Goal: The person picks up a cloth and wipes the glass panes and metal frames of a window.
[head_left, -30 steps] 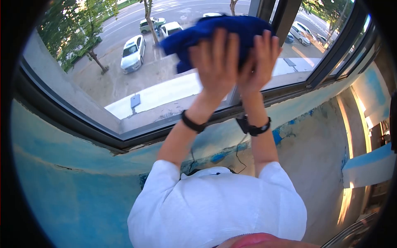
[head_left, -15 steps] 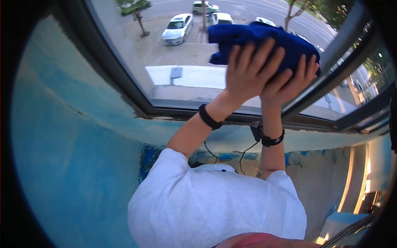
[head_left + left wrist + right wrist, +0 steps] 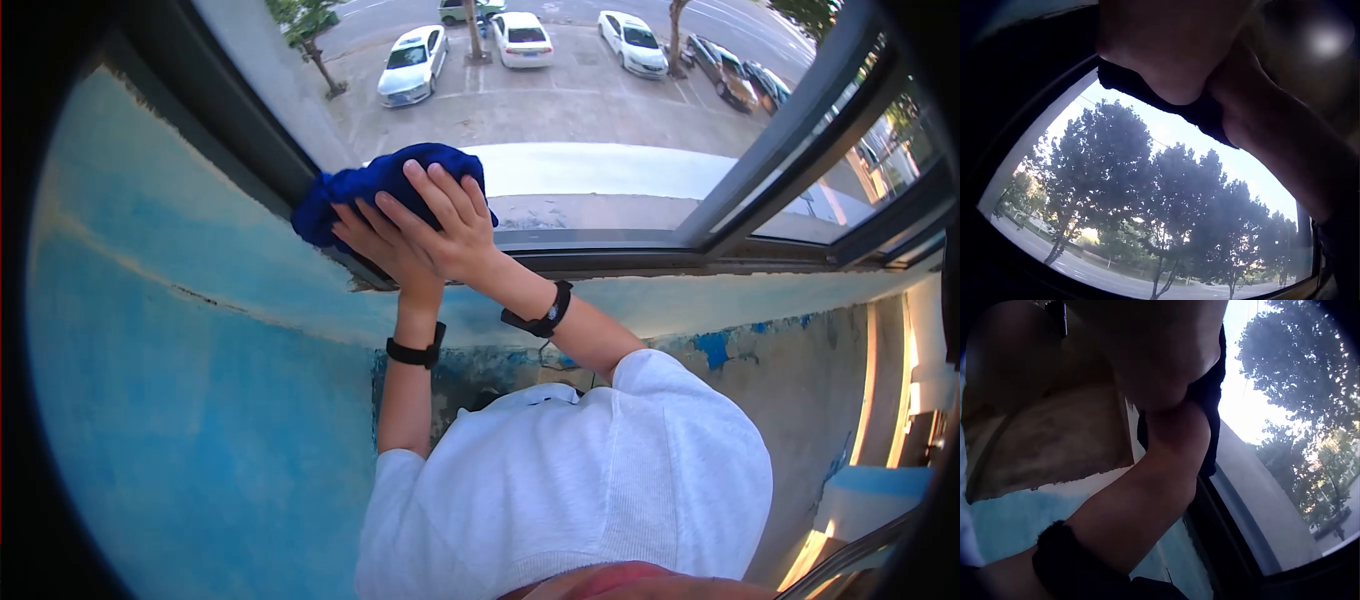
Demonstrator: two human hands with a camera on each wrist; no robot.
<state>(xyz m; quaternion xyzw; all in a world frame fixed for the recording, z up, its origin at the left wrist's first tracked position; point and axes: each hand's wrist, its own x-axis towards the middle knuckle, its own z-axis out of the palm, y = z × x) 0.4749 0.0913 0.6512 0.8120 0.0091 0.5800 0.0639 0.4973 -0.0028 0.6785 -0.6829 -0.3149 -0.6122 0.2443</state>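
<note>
A blue cloth [image 3: 400, 172] lies bunched against the window's left frame and the edge of the glass in the head view. My left hand [image 3: 390, 245] presses on it with fingers extended. Over it, slightly to the right, my right hand [image 3: 450, 225] also lies on the cloth, fingers straight and spread, overlapping the left. In the left wrist view the cloth [image 3: 1210, 122] shows as a dark edge below the hands. The right wrist view has the dark cloth [image 3: 1211, 419] beyond the left forearm and hand.
A dark window frame [image 3: 620, 262] runs along the bottom of the pane, with an upright bar [image 3: 780, 130] at right. The wall [image 3: 180, 380] below is blue and peeling. Outside are parked cars, trees and a white ledge [image 3: 600, 168].
Both hands and the cloth have moved from the upper right part of the pane down and left to the left frame. The right hand now overlaps the left, and the view has shifted.
</note>
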